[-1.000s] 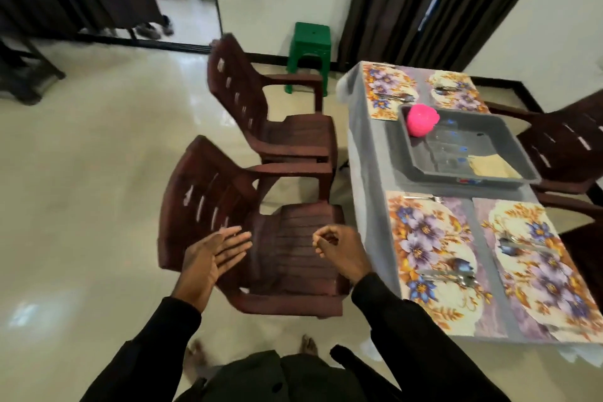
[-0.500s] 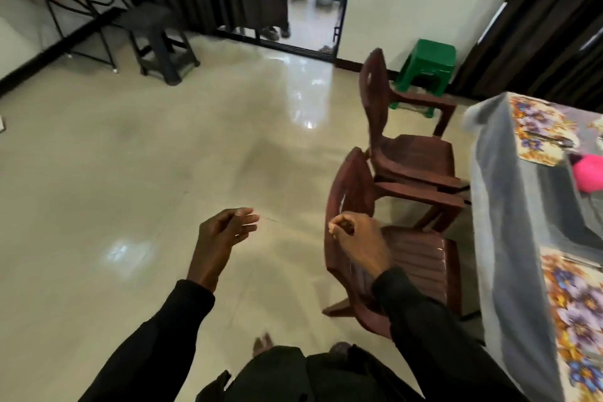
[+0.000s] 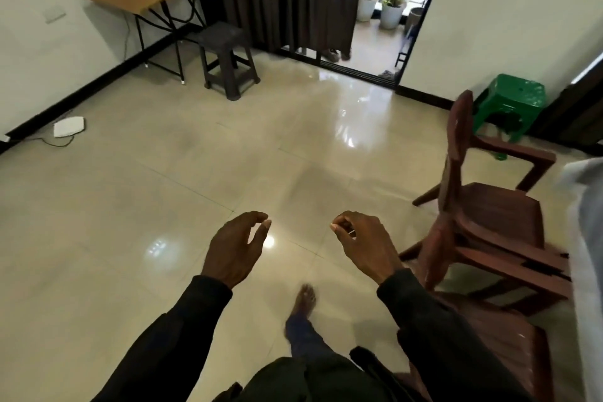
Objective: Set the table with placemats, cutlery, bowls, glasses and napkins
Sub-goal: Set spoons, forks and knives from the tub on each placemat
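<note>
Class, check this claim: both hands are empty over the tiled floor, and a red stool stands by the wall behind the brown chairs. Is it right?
Not quite. The head view shows that the stool behind the chairs is green, not red. The rest holds: left hand and right hand are both empty over the floor.
</note>
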`<state>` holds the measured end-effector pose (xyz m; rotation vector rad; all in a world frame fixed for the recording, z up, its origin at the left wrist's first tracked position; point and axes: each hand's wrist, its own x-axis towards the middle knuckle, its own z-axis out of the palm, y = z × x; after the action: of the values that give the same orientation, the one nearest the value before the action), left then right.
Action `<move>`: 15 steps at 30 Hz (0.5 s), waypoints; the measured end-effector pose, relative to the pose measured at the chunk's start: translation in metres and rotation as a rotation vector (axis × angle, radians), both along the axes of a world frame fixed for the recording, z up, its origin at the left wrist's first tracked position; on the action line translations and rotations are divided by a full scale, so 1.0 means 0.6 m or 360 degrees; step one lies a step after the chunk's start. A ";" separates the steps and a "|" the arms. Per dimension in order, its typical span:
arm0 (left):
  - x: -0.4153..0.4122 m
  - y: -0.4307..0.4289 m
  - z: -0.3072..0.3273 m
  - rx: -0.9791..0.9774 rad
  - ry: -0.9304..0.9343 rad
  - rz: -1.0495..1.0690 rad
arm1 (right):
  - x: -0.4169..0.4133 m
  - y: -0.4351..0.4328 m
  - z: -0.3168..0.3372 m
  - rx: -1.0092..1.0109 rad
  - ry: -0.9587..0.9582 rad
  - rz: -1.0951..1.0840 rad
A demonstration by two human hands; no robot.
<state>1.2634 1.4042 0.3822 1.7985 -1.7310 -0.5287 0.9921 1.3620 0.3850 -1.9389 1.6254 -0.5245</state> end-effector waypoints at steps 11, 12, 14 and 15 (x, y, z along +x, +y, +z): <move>0.019 -0.354 0.025 -0.0173 -0.0513 -0.0137 | 0.046 -0.342 0.013 -0.0091 -0.0025 0.0015; 0.012 -0.386 0.024 -0.0184 -0.0511 -0.0160 | 0.041 -0.365 0.016 -0.0083 -0.0009 0.0006; -0.006 -0.446 0.025 -0.0191 -0.0462 -0.0193 | 0.026 -0.405 0.024 -0.0091 0.0038 -0.0027; -0.017 -0.475 0.025 -0.0187 -0.0439 -0.0221 | 0.015 -0.425 0.028 -0.0103 0.0071 -0.0049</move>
<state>1.2529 1.1192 0.3971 1.7411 -2.0381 -0.2352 1.0013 1.1069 0.4016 -1.9885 1.6880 -0.5559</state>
